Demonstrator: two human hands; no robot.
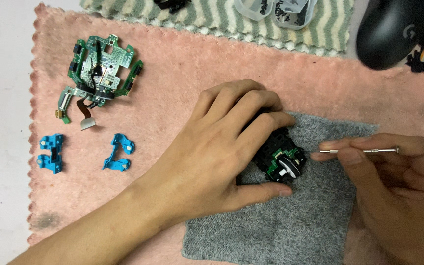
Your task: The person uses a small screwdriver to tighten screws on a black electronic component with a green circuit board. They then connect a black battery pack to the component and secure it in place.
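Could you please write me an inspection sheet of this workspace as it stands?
Surface: pink towel with a grey cloth on it.
Job's things: black mouse base with a scroll wheel on the grey cloth; thin screwdriver.
Clutter: green circuit board, two blue plastic parts, clear containers on a striped cloth, black mouse.
Hands: left hand grips the base; right hand holds the screwdriver.
Cables: flat flex strip on the board.
Surroundings: pale tabletop.
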